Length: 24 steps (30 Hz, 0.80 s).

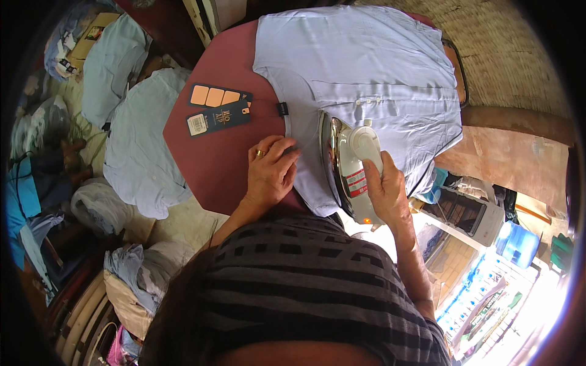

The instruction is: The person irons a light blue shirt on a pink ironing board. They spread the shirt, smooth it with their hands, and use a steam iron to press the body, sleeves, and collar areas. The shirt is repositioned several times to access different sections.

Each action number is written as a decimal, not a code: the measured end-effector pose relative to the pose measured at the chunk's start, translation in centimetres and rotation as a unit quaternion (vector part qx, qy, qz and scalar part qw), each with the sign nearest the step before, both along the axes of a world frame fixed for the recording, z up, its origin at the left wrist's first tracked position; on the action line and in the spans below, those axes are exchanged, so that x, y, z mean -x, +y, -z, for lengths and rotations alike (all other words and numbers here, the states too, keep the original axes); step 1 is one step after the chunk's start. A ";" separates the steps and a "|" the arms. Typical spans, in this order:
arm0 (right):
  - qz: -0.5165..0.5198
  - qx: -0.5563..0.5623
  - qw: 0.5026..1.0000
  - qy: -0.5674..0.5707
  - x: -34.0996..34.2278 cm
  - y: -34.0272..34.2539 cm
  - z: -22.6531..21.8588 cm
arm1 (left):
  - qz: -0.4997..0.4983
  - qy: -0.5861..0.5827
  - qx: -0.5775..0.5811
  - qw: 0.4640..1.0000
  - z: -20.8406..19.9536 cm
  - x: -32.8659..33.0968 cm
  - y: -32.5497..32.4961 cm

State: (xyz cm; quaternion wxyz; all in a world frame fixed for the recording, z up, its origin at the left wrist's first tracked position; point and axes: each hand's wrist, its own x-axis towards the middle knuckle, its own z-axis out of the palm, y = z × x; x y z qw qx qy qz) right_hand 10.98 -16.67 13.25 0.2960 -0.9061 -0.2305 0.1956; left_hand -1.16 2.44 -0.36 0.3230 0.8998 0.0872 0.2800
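Note:
A light blue shirt (pixel 378 55) lies spread on a dark red ironing board (pixel 201 165), its neckline toward the left and small buttons down its front. My right hand (pixel 387 189) is wrapped round the handle of a white clothes iron (pixel 356 168). The iron rests on the shirt near the neckline, its metal rim against the cloth and a small orange light glowing at its heel. My left hand (pixel 271 168), a ring on one finger, has its fingers curled at the shirt's neckline edge. Two dark hang tags (pixel 226 116) lie on the board beyond that hand.
Light blue garments (pixel 146 131) are heaped left of the board. Bagged bundles (pixel 101 204) and a stack of curved rails (pixel 85 317) lie lower left. A wooden panel (pixel 506 146), a white appliance (pixel 470 213) and a blue water bottle (pixel 517 244) stand at the right.

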 end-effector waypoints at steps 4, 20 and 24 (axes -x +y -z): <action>-0.020 0.008 1.000 -0.011 -0.3 0.4 -0.5 | -0.004 0.006 0.003 1.000 0.0 0.1 -0.1; 0.005 -0.004 1.000 -0.011 -0.1 -0.2 0.6 | -0.007 -0.010 -0.005 1.000 -0.1 -0.1 -0.1; -0.012 -0.009 0.999 -0.037 -1.1 -0.3 1.3 | -0.010 -0.009 -0.003 1.000 0.1 0.0 -0.2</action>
